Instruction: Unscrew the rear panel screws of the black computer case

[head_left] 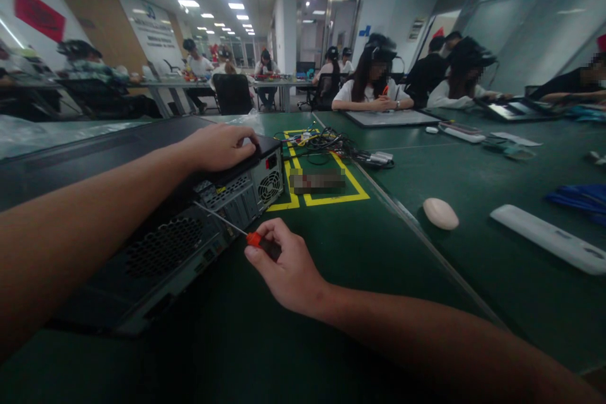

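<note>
A black desktop computer case (142,202) lies on its side on the green table (331,303), its rear panel with fan grille and ports facing right. My left hand (220,146) rests on the case's top edge near the far corner, fingers curled over it. My right hand (284,265) is closed round a screwdriver (237,227) with an orange and black handle. The thin shaft points up-left, and its tip meets the rear panel near the port openings.
A tangle of cables (341,148) lies on a yellow-marked square beyond the case. A white mouse (440,213) and white keyboard (549,238) sit to the right. Several people sit at tables behind, some with laptops (388,117).
</note>
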`<action>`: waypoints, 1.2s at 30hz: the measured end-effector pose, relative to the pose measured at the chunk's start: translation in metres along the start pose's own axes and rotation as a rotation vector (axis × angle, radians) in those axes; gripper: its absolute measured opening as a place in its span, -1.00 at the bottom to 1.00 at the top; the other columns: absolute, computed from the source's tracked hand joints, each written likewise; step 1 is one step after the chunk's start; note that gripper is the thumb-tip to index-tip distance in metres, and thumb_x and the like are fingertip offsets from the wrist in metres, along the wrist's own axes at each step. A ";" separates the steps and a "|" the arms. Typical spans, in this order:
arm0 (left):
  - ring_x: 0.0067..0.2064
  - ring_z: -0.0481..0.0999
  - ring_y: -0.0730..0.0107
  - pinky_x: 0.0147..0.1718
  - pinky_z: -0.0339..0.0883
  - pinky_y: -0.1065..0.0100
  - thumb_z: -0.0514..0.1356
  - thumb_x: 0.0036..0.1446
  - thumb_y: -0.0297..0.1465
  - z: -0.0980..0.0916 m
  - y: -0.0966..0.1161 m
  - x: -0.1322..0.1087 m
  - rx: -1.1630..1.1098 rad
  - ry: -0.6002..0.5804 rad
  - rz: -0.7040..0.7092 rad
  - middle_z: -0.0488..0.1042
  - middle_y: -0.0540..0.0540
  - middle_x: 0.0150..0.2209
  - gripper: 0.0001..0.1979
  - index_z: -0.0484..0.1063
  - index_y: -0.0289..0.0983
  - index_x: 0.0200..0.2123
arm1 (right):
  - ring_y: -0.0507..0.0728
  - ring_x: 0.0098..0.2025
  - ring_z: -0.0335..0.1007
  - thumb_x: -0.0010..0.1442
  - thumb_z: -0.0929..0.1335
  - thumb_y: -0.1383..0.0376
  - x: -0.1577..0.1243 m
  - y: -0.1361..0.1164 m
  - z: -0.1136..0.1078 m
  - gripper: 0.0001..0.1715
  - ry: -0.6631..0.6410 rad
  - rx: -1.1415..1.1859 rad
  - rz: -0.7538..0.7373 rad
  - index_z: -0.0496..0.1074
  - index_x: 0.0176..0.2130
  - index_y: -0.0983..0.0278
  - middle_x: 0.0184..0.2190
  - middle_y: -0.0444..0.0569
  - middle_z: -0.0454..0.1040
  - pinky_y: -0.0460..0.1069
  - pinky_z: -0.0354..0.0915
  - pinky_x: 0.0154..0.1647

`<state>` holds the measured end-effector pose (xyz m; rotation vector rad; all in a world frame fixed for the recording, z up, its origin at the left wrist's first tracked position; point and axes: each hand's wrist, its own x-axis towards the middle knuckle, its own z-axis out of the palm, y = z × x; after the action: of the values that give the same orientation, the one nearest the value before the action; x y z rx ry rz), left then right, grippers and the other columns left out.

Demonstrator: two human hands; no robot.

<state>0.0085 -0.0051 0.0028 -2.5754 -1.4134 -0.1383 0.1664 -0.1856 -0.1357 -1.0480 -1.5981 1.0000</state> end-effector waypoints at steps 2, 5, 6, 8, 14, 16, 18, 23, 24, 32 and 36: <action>-0.12 0.62 0.08 -0.17 0.36 0.20 -0.01 0.28 -0.11 0.000 0.000 0.000 -0.003 -0.002 0.011 0.66 -0.14 -0.13 -0.48 0.53 -0.13 0.15 | 0.06 -0.36 0.34 0.31 0.41 0.22 0.000 0.000 0.000 -0.85 0.007 0.000 0.002 0.39 -0.16 0.20 -0.37 -0.20 0.40 -0.02 0.26 -0.31; -0.15 0.61 0.05 -0.16 0.37 0.16 -0.01 0.27 -0.12 0.000 -0.001 0.001 -0.011 0.000 0.017 0.65 -0.17 -0.13 -0.47 0.54 -0.14 0.15 | 0.06 -0.33 0.36 0.32 0.41 0.19 0.000 -0.001 0.000 -0.84 0.017 -0.001 -0.015 0.42 -0.16 0.22 -0.36 -0.18 0.42 -0.01 0.27 -0.29; -0.15 0.61 0.04 -0.16 0.37 0.15 -0.01 0.27 -0.11 0.001 -0.001 0.001 -0.010 0.001 0.016 0.65 -0.17 -0.13 -0.47 0.54 -0.13 0.16 | 0.07 -0.32 0.37 0.33 0.41 0.19 0.000 -0.002 -0.001 -0.84 0.019 -0.001 -0.023 0.42 -0.16 0.22 -0.36 -0.17 0.42 -0.01 0.27 -0.27; -0.14 0.62 0.03 -0.15 0.38 0.15 -0.01 0.27 -0.11 0.002 -0.002 0.001 -0.006 0.002 0.018 0.65 -0.16 -0.13 -0.46 0.54 -0.12 0.16 | 0.07 -0.32 0.36 0.34 0.39 0.19 0.000 -0.004 -0.001 -0.85 0.018 -0.002 -0.035 0.43 -0.17 0.23 -0.36 -0.17 0.43 0.00 0.28 -0.26; -0.13 0.61 0.06 -0.16 0.36 0.18 -0.02 0.28 -0.11 0.002 -0.002 0.001 -0.003 0.005 0.009 0.65 -0.13 -0.12 -0.48 0.53 -0.11 0.15 | 0.08 -0.30 0.37 0.36 0.37 0.20 -0.001 -0.005 -0.003 -0.85 0.018 -0.040 -0.042 0.45 -0.18 0.23 -0.35 -0.16 0.43 0.00 0.29 -0.21; -0.13 0.61 0.06 -0.16 0.36 0.18 -0.02 0.28 -0.11 0.001 -0.001 0.000 -0.001 0.000 0.000 0.65 -0.13 -0.11 -0.48 0.53 -0.11 0.15 | 0.08 -0.29 0.38 0.37 0.37 0.17 -0.001 -0.004 -0.002 -0.83 0.022 -0.053 -0.058 0.46 -0.19 0.23 -0.35 -0.16 0.44 0.00 0.29 -0.20; -0.13 0.61 0.07 -0.16 0.36 0.18 -0.02 0.28 -0.11 0.000 0.000 0.000 0.000 -0.005 -0.001 0.66 -0.13 -0.12 -0.48 0.53 -0.11 0.15 | 0.09 -0.29 0.39 0.39 0.35 0.15 0.000 -0.003 -0.002 -0.80 0.025 -0.058 -0.083 0.47 -0.19 0.23 -0.34 -0.15 0.45 0.01 0.30 -0.18; -0.13 0.62 0.07 -0.17 0.36 0.18 -0.03 0.29 -0.11 0.002 -0.002 0.000 -0.003 0.003 0.021 0.65 -0.13 -0.12 -0.48 0.53 -0.11 0.14 | 0.09 -0.28 0.41 0.43 0.32 0.12 0.000 -0.002 -0.002 -0.74 0.011 -0.047 -0.087 0.48 -0.19 0.23 -0.34 -0.14 0.47 0.01 0.31 -0.17; -0.13 0.62 0.07 -0.17 0.36 0.19 -0.03 0.29 -0.11 0.003 -0.003 0.001 -0.003 0.005 0.022 0.66 -0.13 -0.12 -0.48 0.53 -0.10 0.14 | 0.09 -0.27 0.42 0.42 0.32 0.12 -0.001 -0.003 -0.002 -0.75 0.006 -0.041 -0.075 0.48 -0.17 0.23 -0.33 -0.13 0.48 0.01 0.31 -0.17; -0.14 0.60 0.09 -0.18 0.34 0.21 -0.01 0.30 -0.12 0.001 0.000 0.000 0.014 0.011 0.002 0.65 -0.11 -0.13 -0.50 0.53 -0.11 0.14 | 0.08 -0.35 0.36 0.23 0.46 0.19 -0.002 -0.006 0.000 -0.76 0.022 -0.005 0.025 0.36 -0.18 0.18 -0.38 -0.21 0.42 0.01 0.28 -0.27; -0.22 0.51 0.19 -0.18 0.28 0.20 -0.04 0.36 -0.18 -0.007 0.007 -0.007 -0.011 -0.016 0.038 0.60 -0.12 -0.16 -0.52 0.51 -0.21 0.16 | 0.07 -0.36 0.34 0.27 0.42 0.20 -0.001 -0.005 0.000 -0.82 0.020 -0.005 0.001 0.36 -0.19 0.18 -0.39 -0.21 0.40 0.00 0.27 -0.27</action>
<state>0.0105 -0.0154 0.0073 -2.6162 -1.3723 -0.1207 0.1656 -0.1884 -0.1311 -1.0592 -1.5850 0.9831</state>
